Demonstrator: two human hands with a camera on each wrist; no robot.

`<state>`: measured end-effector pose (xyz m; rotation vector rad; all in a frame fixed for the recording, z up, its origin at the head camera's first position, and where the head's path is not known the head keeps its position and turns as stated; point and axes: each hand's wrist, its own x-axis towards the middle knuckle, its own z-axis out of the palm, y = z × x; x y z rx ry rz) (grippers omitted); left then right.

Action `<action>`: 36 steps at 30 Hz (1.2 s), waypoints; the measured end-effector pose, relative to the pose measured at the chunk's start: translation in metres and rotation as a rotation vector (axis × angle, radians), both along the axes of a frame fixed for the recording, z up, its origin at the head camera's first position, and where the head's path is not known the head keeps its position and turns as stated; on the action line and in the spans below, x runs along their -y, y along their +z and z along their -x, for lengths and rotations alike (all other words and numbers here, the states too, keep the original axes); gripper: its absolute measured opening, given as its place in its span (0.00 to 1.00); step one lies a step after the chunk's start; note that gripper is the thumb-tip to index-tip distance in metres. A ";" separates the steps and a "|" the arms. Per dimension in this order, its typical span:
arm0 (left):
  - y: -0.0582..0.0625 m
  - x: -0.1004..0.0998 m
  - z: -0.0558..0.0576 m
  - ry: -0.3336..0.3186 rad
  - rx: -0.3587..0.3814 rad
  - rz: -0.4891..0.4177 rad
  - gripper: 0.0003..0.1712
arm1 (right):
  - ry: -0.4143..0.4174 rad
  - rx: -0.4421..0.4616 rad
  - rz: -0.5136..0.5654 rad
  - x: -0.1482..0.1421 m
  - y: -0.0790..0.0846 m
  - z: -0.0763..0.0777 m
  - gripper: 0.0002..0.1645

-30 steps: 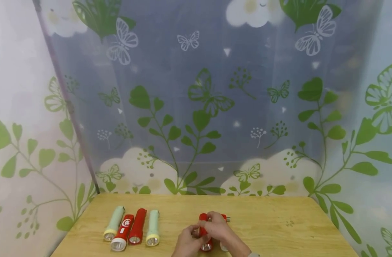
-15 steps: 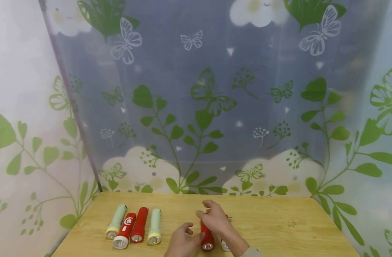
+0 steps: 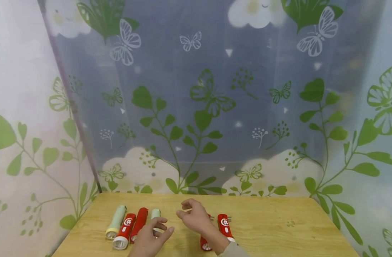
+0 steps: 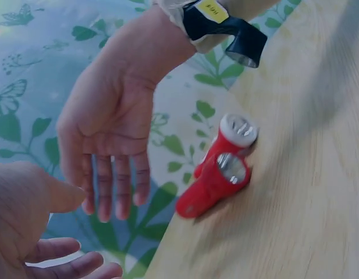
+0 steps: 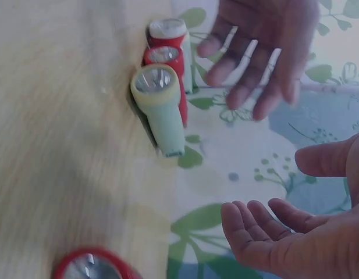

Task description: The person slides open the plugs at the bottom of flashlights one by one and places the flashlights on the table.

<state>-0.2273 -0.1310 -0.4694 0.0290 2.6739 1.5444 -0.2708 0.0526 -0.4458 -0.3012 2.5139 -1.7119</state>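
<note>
flashlights (image 3: 117,219): six units, lying on the wooden bench (image 3: 279,221) in two groups, four at left and two at right, lens ends toward the near edge.

left group, from left:
- yellow-rimmed green flashlight (image 3: 116,223), tilted slightly.
- white-rimmed red flashlight (image 3: 126,227), close beside it, with a white emblem and a white switch.
- all-red flashlight (image 3: 140,220), close to the previous unit; its lower part is partly covered by the left hand (image 3: 151,238).
- second green flashlight (image 3: 155,213); only its upper end shows in the head view, while the right wrist view shows its yellow rim and lens.

the left hand is positioned before the last two units of this group. its fingers are loosely bent and the thumb stands well away; the grasp is wide, around air only.

the right hand (image 3: 194,216) is positioned between the groups, palm toward the left hand, fingers relaxed, likewise wide. the two hands are apart.

right group:
- second all-red flashlight (image 3: 205,242), partly hidden by the right wrist.
- second white-rimmed red flashlight (image 3: 226,228), near it, with metal prongs (image 3: 229,218) projecting at its upper end.
</note>
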 end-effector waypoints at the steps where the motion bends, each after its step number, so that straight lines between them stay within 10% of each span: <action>1: 0.002 0.004 -0.001 0.023 -0.009 0.013 0.33 | 0.004 0.005 -0.002 0.005 -0.001 0.000 0.26; 24: -0.017 0.075 -0.010 0.207 -0.026 0.128 0.26 | -0.067 0.182 -0.095 0.079 -0.070 -0.005 0.31; 36: -0.021 0.083 -0.010 0.239 0.017 0.091 0.31 | -0.149 0.082 -0.210 0.096 -0.079 -0.007 0.51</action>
